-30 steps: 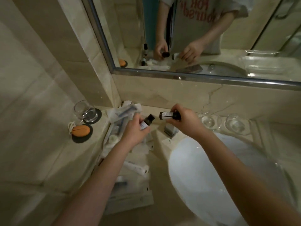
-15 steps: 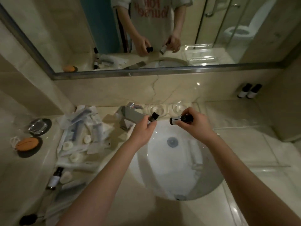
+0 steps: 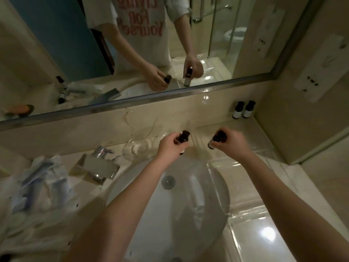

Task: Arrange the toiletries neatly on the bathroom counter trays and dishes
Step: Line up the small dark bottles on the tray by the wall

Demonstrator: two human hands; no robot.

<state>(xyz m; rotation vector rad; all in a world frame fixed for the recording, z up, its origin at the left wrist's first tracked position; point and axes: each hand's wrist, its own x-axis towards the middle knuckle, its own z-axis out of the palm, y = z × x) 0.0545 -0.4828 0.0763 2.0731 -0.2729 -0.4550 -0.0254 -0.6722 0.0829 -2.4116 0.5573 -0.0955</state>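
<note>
My left hand (image 3: pixel 171 146) grips a small dark bottle (image 3: pixel 183 138) upright, its black cap pointing up, above the back rim of the sink. My right hand (image 3: pixel 231 143) holds a second small dark bottle (image 3: pixel 217 139) tilted, over a clear tray (image 3: pixel 245 167) on the counter right of the sink. Two matching bottles (image 3: pixel 243 109) with white labels stand side by side in the far right corner against the wall. A heap of wrapped toiletries (image 3: pixel 40 183) lies on the counter at the left.
The white sink basin (image 3: pixel 170 208) fills the middle, with a chrome faucet (image 3: pixel 101 165) at its left. Clear glass dishes (image 3: pixel 137 149) sit behind the basin. A mirror (image 3: pixel 132 53) runs along the back wall and a side wall closes off the right.
Both hands have carried their bottles from the left pile across the sink to the right. The view swung right, bringing the corner bottles and clear tray into sight.
</note>
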